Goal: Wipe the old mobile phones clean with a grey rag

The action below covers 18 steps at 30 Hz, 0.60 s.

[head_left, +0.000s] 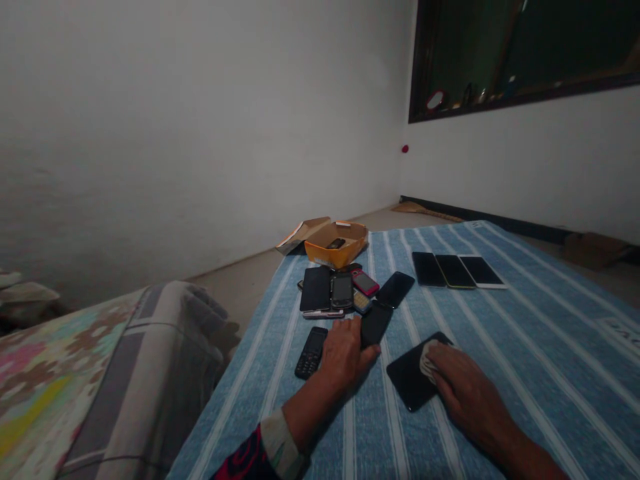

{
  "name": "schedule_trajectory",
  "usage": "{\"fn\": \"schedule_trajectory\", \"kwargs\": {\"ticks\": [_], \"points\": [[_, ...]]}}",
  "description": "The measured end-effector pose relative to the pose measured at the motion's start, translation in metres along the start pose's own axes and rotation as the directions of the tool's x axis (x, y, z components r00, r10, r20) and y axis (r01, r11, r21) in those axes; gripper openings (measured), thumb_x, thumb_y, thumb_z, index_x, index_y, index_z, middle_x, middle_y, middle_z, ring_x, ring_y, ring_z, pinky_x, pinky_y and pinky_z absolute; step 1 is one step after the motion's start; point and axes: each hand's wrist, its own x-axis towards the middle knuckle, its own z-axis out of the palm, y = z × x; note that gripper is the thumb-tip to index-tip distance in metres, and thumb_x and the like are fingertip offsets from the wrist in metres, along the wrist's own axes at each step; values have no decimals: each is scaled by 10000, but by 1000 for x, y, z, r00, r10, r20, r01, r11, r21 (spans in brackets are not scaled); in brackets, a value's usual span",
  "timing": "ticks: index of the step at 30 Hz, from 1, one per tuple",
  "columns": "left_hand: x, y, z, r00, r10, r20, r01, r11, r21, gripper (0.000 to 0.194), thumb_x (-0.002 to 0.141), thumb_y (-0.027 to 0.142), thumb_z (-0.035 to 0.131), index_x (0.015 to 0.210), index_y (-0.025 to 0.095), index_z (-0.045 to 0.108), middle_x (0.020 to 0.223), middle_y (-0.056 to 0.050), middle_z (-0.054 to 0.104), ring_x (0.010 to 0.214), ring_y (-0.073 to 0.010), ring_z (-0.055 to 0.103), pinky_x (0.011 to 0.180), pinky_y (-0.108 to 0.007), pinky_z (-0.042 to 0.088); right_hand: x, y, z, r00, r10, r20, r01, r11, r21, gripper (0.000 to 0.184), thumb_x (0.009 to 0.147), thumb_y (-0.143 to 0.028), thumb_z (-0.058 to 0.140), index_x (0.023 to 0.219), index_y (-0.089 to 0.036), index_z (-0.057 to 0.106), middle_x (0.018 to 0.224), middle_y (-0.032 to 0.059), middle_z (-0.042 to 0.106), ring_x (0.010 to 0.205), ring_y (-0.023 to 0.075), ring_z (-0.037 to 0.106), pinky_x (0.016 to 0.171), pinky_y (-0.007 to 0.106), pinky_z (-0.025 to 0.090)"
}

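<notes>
The wide black phone [406, 379] lies flat on the blue striped sheet [545, 373], at about ten o'clock from the right hand [465, 383]. With twelve pointing straight away from the person, I see its long side run from between seven and eight up to between one and two. The right hand is the nearer one. Its fingers bend over a pale, bunched cloth [429, 363] and hold it on the phone's top right part. The left hand [345, 353] is off at nine o'clock from that phone, apart from it. It lies palm down with its thumb out to the side, by a dark slab [377, 325], and from so far away I cannot tell if it grips that slab or just rests there. At nine o'clock from the left hand, just beside it, is a keypad phone [311, 353]. Near twelve are a black flat case [315, 289], a gray phone [343, 291] and a pink phone [365, 283], close together. Past them sits an open orange box [323, 257] with a small dark phone [336, 244] in it. Between twelve and one from the wide black phone, three flat phones [454, 271] lie in a row. I can read no brand on any phone. A pale patch [623, 333] at the sheet's far right has dark marks, maybe letters.
</notes>
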Motion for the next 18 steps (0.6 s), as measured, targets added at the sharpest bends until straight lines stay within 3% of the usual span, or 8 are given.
{"fn": "schedule_trajectory", "kwargs": {"ticks": [3, 7, 9, 11, 15, 18], "points": [[3, 18, 2, 995, -82, 54, 81, 996, 26, 644, 781, 463, 691, 1287, 113, 502, 1126, -157, 662, 1057, -334, 591, 892, -421, 456, 1, -1, -1, 1000, 6, 13, -6, 1000, -11, 345, 885, -141, 460, 1182, -182, 632, 1198, 122, 691, 1113, 280, 650, 962, 471, 523], [6, 23, 10, 990, -134, 38, 134, 991, -6, 698, 769, 379, 706, 1348, 89, 446, 1102, -161, 666, 1066, -336, 590, 912, -426, 459, 1, -2, -1, 1000, 14, 21, -14, 1000, -10, 350, 880, -129, 454, 1179, -178, 628, 1201, 125, 689, 1118, 283, 647, 970, 489, 517], [3, 19, 18, 990, -131, -59, 126, 989, -77, 710, 736, 307, 727, 1348, 101, 430, 1097, -134, 658, 1045, -316, 587, 897, -408, 480, 2, -2, -1, 1000, 10, 22, -10, 1000, -16, 339, 886, -131, 450, 1175, -170, 622, 1200, 134, 688, 1117, 287, 648, 962, 497, 521], [-3, 14, 29, 970, -72, -233, 45, 992, -121, 696, 715, 199, 711, 1340, 120, 415, 1088, -111, 644, 1024, -290, 580, 894, -396, 493, 2, -2, 0, 1000, -2, 23, 2, 1000, -29, 333, 892, -131, 443, 1177, -167, 612, 1202, 140, 685, 1119, 289, 646, 956, 501, 525], [-13, 7, 42, 871, 101, -480, -182, 975, -126, 708, 713, 125, 667, 1354, 115, 366, 1055, -115, 628, 951, -281, 576, 827, -403, 532, 4, -3, -1, 999, -32, 18, 32, 998, -52, 333, 888, -119, 431, 1168, -166, 605, 1177, 144, 693, 1098, 287, 655, 937, 494, 537], [-14, 5, 44, 791, 147, -595, -274, 953, -129, 677, 776, 157, 629, 1384, 118, 333, 1064, -129, 615, 961, -287, 579, 825, -421, 542, 5, -4, -2, 1000, -21, 18, 22, 998, -52, 329, 885, -114, 431, 1155, -167, 610, 1165, 145, 697, 1085, 286, 661, 930, 489, 541]]}}
